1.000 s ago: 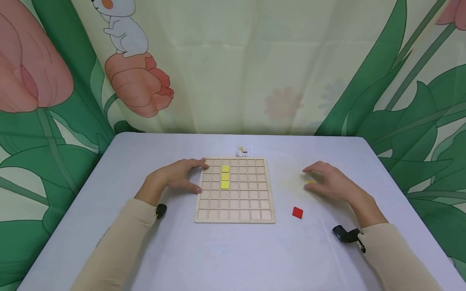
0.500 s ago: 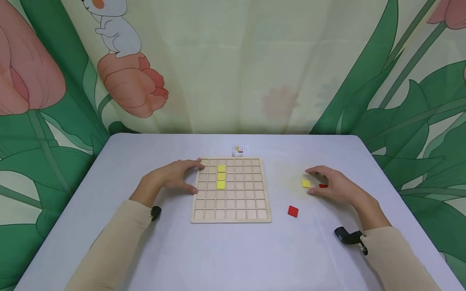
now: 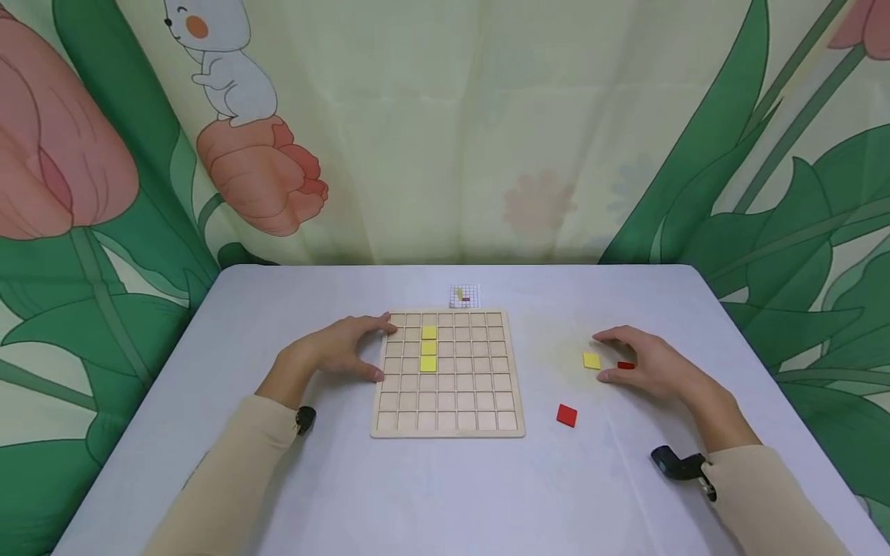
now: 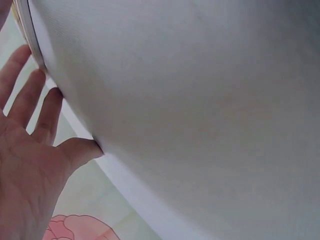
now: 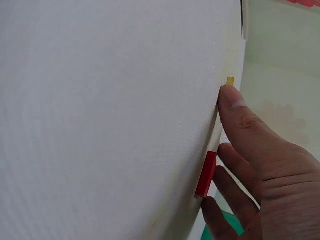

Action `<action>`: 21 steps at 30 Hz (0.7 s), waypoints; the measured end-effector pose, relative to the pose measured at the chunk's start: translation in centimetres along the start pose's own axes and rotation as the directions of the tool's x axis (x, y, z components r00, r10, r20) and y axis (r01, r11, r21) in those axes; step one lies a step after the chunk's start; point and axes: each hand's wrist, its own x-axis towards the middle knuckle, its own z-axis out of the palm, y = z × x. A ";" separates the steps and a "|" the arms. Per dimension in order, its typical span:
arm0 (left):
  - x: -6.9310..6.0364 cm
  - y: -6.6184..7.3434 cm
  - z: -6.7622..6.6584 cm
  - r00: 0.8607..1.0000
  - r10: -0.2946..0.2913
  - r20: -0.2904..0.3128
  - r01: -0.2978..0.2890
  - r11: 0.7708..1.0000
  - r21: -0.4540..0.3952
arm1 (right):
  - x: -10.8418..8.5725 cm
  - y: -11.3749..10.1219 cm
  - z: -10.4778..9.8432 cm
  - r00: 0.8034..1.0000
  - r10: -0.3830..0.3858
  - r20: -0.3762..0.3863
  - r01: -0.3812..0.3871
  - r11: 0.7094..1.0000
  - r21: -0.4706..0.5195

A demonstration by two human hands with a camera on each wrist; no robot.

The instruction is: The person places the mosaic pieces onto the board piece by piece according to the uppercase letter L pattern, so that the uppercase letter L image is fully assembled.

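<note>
My left hand (image 3: 335,347) rests at the left edge of a square wooden grid board (image 3: 480,423), thumb and fingers spread, touching its frame. In the board's third column lie three yellow square tiles (image 3: 428,348), one below another. To the right, my right hand (image 3: 653,367) is over the table with thumb and index finger apart. A loose yellow tile (image 3: 592,361) lies just in front of its fingertips. Between thumb and fingers, partly covered, is a red tile (image 3: 626,365); in the right wrist view this red tile (image 5: 206,175) sits close to the fingers. Neither tile is pinched.
Another red tile (image 3: 566,415) lies between the board and my right forearm. A small printed grid card (image 3: 464,296) lies behind the board. The white table (image 3: 445,494) ends at a patterned curtain (image 3: 417,154).
My right hand has drawn back a little to the right, uncovering the yellow tile and part of a red tile. The left hand stays at the board; the head view shifts slightly.
</note>
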 end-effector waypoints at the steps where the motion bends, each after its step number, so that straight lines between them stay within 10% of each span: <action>1: 0.0 0.1 0.2 1.000 0.002 0.001 -0.002 1.000 -0.004 | -0.2 0.0 0.0 1.000 -0.003 0.003 0.003 1.000 -0.002; 21: 0.0 -0.3 0.4 1.000 0.025 -0.008 -0.025 0.999 0.034 | -0.4 0.0 0.2 1.000 -0.029 -0.007 0.029 0.999 -0.031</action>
